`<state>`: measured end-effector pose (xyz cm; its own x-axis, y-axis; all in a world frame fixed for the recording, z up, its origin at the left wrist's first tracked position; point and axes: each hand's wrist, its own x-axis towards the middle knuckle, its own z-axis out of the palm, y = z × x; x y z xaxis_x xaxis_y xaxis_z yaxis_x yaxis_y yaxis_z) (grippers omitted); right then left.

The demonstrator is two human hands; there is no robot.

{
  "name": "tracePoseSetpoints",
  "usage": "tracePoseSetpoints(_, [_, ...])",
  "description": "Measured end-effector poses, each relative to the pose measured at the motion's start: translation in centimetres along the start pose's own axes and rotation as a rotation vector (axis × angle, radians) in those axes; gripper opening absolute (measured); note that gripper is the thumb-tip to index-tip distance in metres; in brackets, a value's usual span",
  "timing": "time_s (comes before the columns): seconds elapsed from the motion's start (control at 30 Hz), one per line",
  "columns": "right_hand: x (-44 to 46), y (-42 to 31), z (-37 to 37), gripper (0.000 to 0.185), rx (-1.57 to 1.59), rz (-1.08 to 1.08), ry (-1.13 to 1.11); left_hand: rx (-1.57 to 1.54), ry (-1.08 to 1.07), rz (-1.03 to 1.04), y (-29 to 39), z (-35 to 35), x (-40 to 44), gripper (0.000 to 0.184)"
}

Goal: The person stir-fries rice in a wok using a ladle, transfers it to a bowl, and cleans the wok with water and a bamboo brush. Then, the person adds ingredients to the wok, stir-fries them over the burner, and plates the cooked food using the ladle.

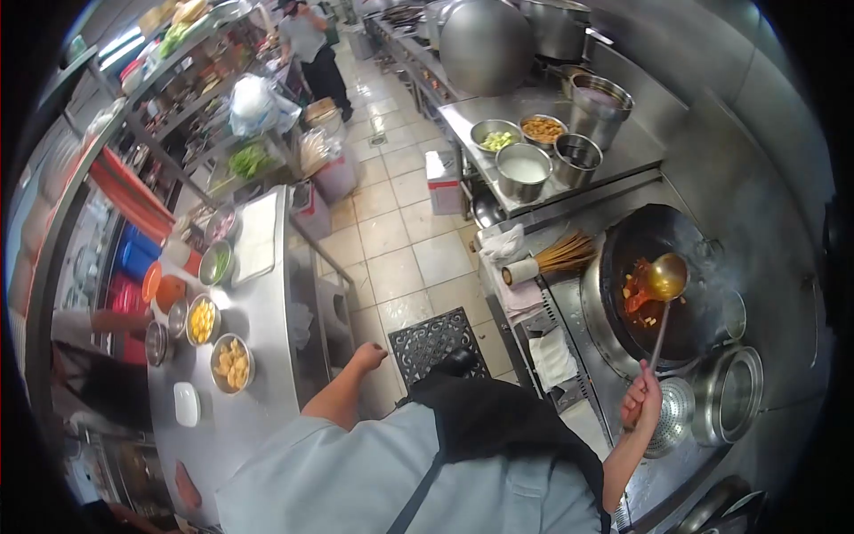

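My right hand [642, 400] grips the long handle of a ladle [667, 279], whose bowl is down inside a dark wok [627, 236] on the range. Red sauce [637, 289] and small pale pieces lie in the wok beside the ladle, and steam rises at its right. Close below my right hand is a perforated strainer [673, 418]. My left hand [370, 357] hangs over the floor between counter and range, its fingers curled in and nothing seen in them.
A bamboo brush [562, 255] and folded cloths [552, 360] lie left of the wok. Metal pots [523, 171] stand on the stove behind. Bowls of yellow pieces [203, 320] and fried pieces [233, 363] sit on the left counter [276, 311]. A person [313, 55] stands down the aisle.
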<state>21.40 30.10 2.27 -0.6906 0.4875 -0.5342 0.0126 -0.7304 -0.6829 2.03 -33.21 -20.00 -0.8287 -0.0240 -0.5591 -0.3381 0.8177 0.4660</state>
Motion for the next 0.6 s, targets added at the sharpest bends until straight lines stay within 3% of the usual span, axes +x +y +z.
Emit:
tracePoseSetpoints(0.13, [0.2, 3.9, 0.2, 0.032, -0.540, -0.178, 0.221, -0.123, 0.057, -0.004, 0.2, 0.3, -3.1, 0.045])
tracePoseSetpoints(0.17, [-2.3, 5.0, 1.6, 0.038, -0.589, -0.139, 0.279, -0.130, 0.041, -0.022, -0.2, 0.6, -3.5, 0.044])
tracePoseSetpoints(0.33, [-2.9, 7.5, -0.2, 0.044, -1.164, -0.223, 0.373, -0.110, 0.047, -0.208, -4.3, 2.3, -4.6, 0.041])
tracePoseSetpoints(0.4, [0.0, 8.7, -2.1, 0.042, -1.297, -0.325, 0.381, -0.057, 0.000, -0.174, -6.6, 2.4, -3.1, 0.040])
tracePoseSetpoints(0.5, [-1.8, 10.8, -4.9, 0.036, -0.016, 0.025, -0.180, 0.004, 0.029, -0.130, -8.1, 1.1, -2.1, 0.043])
tracePoseSetpoints(0.6, [-4.9, 15.1, -5.2, 0.036, 0.149, 0.185, -0.073, 0.014, -0.012, -0.190, -6.6, -1.6, -1.0, 0.048])
